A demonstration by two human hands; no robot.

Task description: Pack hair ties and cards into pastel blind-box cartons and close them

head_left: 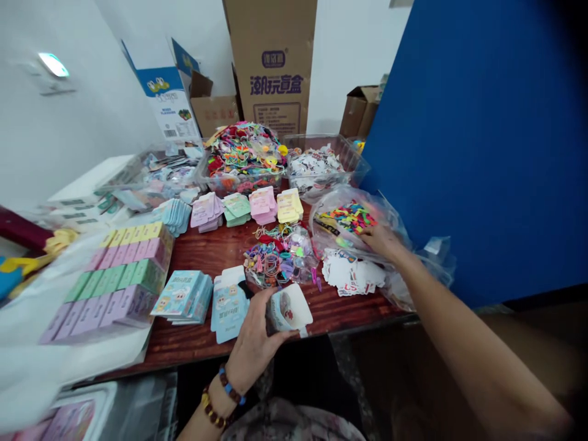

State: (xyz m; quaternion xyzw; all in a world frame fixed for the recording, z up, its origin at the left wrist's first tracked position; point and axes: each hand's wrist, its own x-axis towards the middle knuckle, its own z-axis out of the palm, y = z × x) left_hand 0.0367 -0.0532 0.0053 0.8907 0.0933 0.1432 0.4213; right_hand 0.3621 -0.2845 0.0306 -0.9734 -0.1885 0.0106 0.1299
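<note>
My left hand [257,334] is wrapped round a small open paper box [281,309], its white flap raised and something small and reddish inside. The box is tilted at the table's front edge. My right hand [382,240] reaches into a clear plastic bag [331,205] of small bright hair clips [351,215]. Its fingers are drawn together at the clips; whatever they pinch is hidden. Between the hands lie a heap of hair ties and trinkets [278,257] and a pile of white sticker-like cutouts [351,272]. Flat blue cards [228,306] lie beside my left hand.
Pastel boxes [110,275] stand in rows at left, near a stack of blue packets [181,294]. Behind are card stacks [264,205] and clear bins, the middle bin [243,180] heaped with colourful pieces. A blue panel [473,153] borders the right side; cartons [275,37] stand at the back.
</note>
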